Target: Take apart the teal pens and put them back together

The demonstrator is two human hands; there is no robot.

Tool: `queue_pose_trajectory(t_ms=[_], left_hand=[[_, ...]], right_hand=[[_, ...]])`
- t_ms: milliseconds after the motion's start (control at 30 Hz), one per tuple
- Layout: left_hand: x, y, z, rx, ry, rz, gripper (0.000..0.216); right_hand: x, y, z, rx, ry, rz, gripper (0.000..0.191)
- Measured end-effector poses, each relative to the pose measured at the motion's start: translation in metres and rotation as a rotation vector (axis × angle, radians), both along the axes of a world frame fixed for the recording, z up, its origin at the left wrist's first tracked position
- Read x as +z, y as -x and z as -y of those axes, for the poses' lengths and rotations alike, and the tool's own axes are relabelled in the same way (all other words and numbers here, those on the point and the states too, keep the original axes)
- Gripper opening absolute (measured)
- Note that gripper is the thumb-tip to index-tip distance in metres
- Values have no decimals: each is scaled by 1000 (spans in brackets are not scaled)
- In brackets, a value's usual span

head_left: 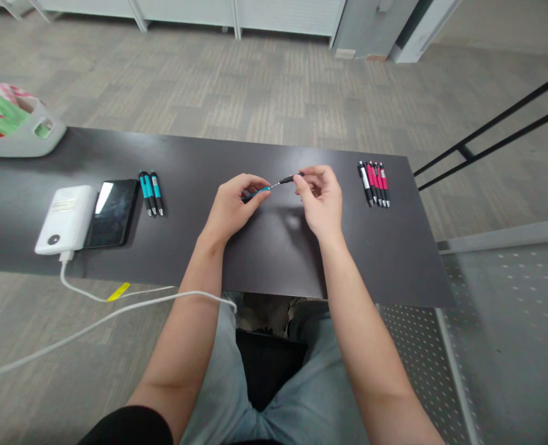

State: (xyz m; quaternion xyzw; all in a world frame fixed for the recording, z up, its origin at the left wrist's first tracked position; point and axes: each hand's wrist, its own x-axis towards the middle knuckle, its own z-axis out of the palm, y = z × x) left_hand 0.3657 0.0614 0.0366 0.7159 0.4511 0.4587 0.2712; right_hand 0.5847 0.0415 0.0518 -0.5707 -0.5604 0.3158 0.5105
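Over the middle of the table (274,259), my left hand (232,207) pinches the blue barrel (260,191) of a pen. My right hand (320,198) grips the pen's black section (287,180) between thumb and fingers. A thin, light-coloured piece (274,185) bridges the two parts; whether it is a refill or a spring I cannot tell. To the left lie three blue-and-black pens (150,193) side by side. On the right is a row of a white-and-black pen (365,183) and several pink-and-black pens (380,184).
A white power bank (67,216) and a dark phone (111,213) lie at the left. The power bank's white cable (116,318) passes over my left forearm. A white basket (46,133) with coloured cloths stands far left. Black metal bars (492,130) rise beyond the table's right edge.
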Motion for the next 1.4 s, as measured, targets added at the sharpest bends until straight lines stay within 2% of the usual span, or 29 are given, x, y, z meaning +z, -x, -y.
queue_pose_trajectory(t_ms=[267, 467, 600, 800, 933, 1100, 1233, 1400], left_hand=[[3, -2, 3, 2, 18, -11, 17], [6, -2, 5, -9, 2, -30, 19], [8, -2, 5, -23, 16, -50, 21], [9, -2, 5, -40, 24, -17, 21], [10, -2, 5, -67, 34, -28, 26], [7, -2, 5, -32, 40, 7, 22], [7, -2, 5, -55, 40, 10, 22], [10, -3, 5, -50, 50, 3, 24]], right_hand=[[-6, 1, 0, 140, 57, 5, 55], [2, -4, 6, 120, 44, 182, 64], [7, -7, 8, 129, 89, 257, 73], [7, -10, 7, 246, 66, 255, 69], [3, -13, 7, 248, 106, 278, 70], [5, -15, 8, 289, 62, 232, 62], [6, -14, 8, 268, 116, 306, 69], [7, -13, 7, 261, 108, 286, 64]])
